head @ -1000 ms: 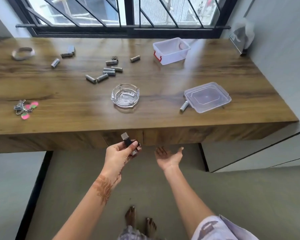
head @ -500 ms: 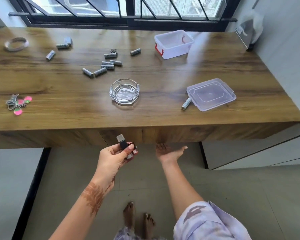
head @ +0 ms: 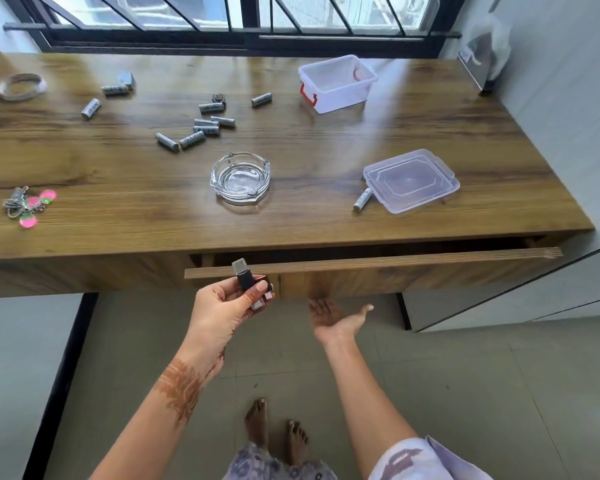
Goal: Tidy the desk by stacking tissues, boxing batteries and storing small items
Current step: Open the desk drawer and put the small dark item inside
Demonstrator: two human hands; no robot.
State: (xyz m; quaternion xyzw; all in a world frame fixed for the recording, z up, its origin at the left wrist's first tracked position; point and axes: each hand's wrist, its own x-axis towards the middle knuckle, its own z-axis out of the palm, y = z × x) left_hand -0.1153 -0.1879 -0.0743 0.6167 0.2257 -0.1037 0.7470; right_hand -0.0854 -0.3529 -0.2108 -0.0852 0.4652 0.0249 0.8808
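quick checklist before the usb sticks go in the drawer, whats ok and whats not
1. Left hand grips the USB sticks: ok.
2. Drawer open wide enough to drop them in: not ok, only a narrow gap shows.
3. Right hand under the drawer front, placed to pull: ok, palm up, empty.
4. Free space inside the drawer: cannot tell, interior is dark.
5. Batteries boxed: not ok, scattered on the desk; storage box empty, lid off.

Right hand [head: 329,315] fingertips hidden beneath drawer [head: 371,263]
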